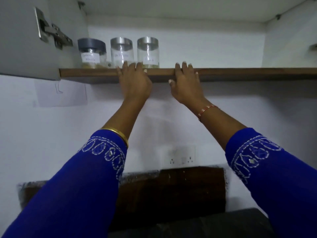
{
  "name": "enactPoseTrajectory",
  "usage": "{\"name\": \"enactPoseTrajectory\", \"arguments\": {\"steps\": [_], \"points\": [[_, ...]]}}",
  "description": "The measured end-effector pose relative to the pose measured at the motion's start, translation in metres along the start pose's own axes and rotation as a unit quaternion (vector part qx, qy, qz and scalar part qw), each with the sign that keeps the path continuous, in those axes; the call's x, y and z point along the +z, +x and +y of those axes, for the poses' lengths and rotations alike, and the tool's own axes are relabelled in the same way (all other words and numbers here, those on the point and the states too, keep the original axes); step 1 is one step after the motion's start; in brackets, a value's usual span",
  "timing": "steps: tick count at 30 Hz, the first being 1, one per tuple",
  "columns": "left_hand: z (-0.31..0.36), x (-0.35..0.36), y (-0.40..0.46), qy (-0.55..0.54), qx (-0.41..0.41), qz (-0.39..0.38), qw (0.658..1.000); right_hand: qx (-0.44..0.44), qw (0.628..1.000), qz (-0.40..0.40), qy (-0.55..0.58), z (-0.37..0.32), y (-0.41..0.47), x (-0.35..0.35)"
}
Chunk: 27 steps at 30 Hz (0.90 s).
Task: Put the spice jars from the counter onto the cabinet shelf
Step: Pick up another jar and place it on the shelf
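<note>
At the front lip of the wooden shelf (240,73), both hands lie with straightened, slack fingers and grasp nothing. On the left hand (134,81), the fingertips (126,63) reach over the shelf edge and sit in front of the bases of two jars; whether they touch the glass cannot be told. On the right hand (186,83), the fingers drape over the edge, well clear of the jars, with the thumb tucked under the lip.

Three spice jars stand upright in a row on the shelf, near its left end. The dark-lidded jar (91,53) is leftmost, just beside the cabinet's metal hinge (53,32). The middle jar (121,51) and the right jar (148,52) both have silver lids and clear glass. Each carries a white handwritten label, too blurred to read. Pale contents show at the bottom of the jars.

Outward from the wrists, a gold bangle (120,133) circles the left forearm and a red thread bracelet (205,109) the right. Blue embroidered sleeves (85,186) cover both arms. Below, on the white wall, sits a wall socket (181,158), and beneath it a dark counter (171,194).
</note>
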State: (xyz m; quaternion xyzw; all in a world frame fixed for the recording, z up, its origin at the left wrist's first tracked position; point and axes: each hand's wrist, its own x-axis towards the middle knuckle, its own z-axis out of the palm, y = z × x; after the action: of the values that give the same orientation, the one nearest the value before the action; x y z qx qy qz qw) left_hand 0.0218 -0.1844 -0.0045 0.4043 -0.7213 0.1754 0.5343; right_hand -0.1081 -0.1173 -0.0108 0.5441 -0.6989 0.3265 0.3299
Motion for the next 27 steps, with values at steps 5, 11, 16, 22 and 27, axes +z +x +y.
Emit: {"name": "enactPoseTrajectory", "arguments": {"steps": [5,11,16,22,27], "points": [[0.029,-0.009,-0.070,-0.262,-0.052,-0.048,0.962,0.042,0.992,-0.052,0.110,0.012,-0.076,-0.009],[0.058,-0.009,-0.191,-0.395,-0.156,-0.180,0.887,0.126,0.973,-0.093,0.172,0.039,-0.189,-0.024],[0.074,-0.004,-0.279,-0.438,-0.193,-0.289,0.829,0.209,0.951,-0.111,0.198,0.062,-0.282,-0.036],[0.101,-0.001,-0.371,-0.466,-0.235,-0.409,0.748,0.351,0.898,-0.135,0.228,0.083,-0.389,-0.042],[0.124,-0.008,-0.437,-0.464,-0.268,-0.512,0.671,0.430,0.848,-0.215,0.225,0.092,-0.466,-0.047]]}}
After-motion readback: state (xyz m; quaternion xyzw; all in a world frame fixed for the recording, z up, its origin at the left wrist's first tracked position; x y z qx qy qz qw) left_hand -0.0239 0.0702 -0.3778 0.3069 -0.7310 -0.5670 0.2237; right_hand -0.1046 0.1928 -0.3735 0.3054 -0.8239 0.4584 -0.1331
